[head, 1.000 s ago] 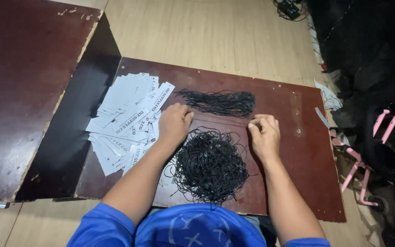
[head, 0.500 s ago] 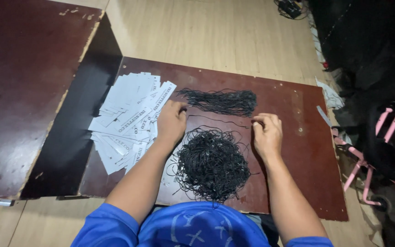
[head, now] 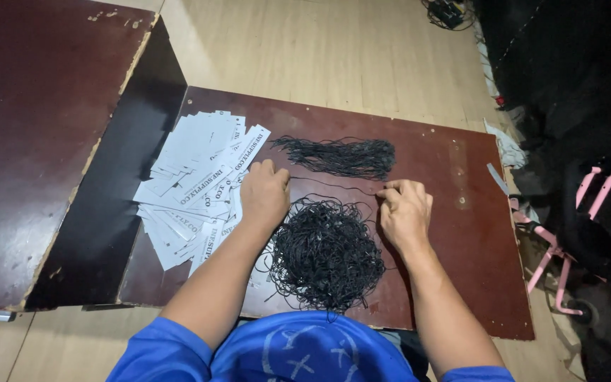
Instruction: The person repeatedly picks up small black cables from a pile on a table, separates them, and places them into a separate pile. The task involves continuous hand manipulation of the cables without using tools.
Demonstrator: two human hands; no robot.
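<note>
On the far left a dark brown board [head: 37,141] lies on the pale wooden floor [head: 334,56], apart from the lower reddish-brown board [head: 461,233] that serves as the work surface. On that surface, left of centre, a fanned heap of grey paper tags [head: 192,184] is spread out. The left hand [head: 264,194] rests at the heap's right edge, knuckles up and fingers curled under – it looks closed on a tag or on the end of a cord, though what sits beneath the fingers cannot be told. A single thin black cord [head: 334,185] runs from it across to the right hand [head: 404,212], whose thumb and forefinger are pinched narrowly on the cord's other end. Beyond the hands lies a straightened bundle of black cords [head: 341,155]; just in front of them, between the forearms, sits a loose tangled pile of cords [head: 323,251]. Judging by this, one cord is being drawn taut for fitting to a tag – the next move calls for fine fingertip work to thread it. At the far right, pink plastic hangers [head: 588,212] lean in shadow
</note>
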